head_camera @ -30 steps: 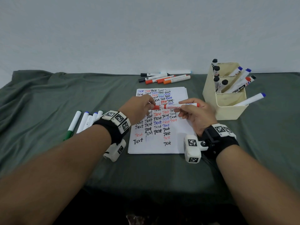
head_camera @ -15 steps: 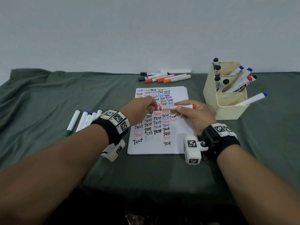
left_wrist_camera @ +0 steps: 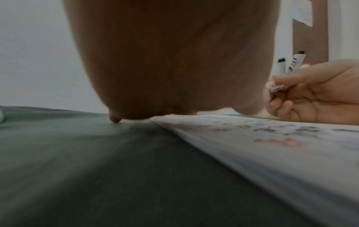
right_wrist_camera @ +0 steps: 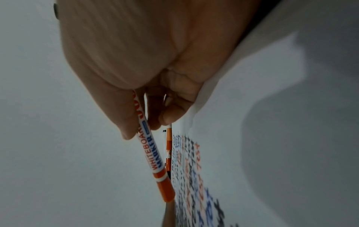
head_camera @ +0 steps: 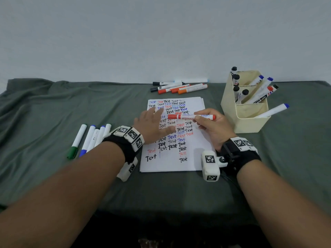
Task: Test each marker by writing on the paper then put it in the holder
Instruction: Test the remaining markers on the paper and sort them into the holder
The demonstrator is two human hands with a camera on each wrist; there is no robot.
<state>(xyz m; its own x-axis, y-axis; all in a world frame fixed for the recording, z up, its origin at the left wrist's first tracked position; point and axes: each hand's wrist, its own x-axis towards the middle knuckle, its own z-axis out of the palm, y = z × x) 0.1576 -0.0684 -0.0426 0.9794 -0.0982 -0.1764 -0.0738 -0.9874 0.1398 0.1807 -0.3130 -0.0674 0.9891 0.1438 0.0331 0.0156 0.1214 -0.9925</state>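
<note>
The right hand (head_camera: 213, 127) pinches the red whiteboard marker (head_camera: 191, 117) by the far half of its barrel, thumb and fingertips curled around it, and holds it level above the paper (head_camera: 195, 158); the red cap is on the left end, so I judge this marker ready to go to the holder (head_camera: 250, 120), which stands just right of the paper. The left hand (head_camera: 152, 126) holds nothing; its fingers are spread and lie flat over the left part of the sheet. The first risk is the holder itself; several markers already lean in it, and one blue-capped marker (head_camera: 272, 110) hangs far over its right rim, so a careless drop may knock that one out or tip the light box. The pinch is also far from the capped end, so the marker may swing when it is turned upright and strike the rim. If the cap is not pressed fully, which I cannot tell, it may come loose. More markers wait at the far edge (head_camera: 179, 86) and at the left (head_camera: 89, 138) on the green cloth (head_camera: 53, 113).
</note>
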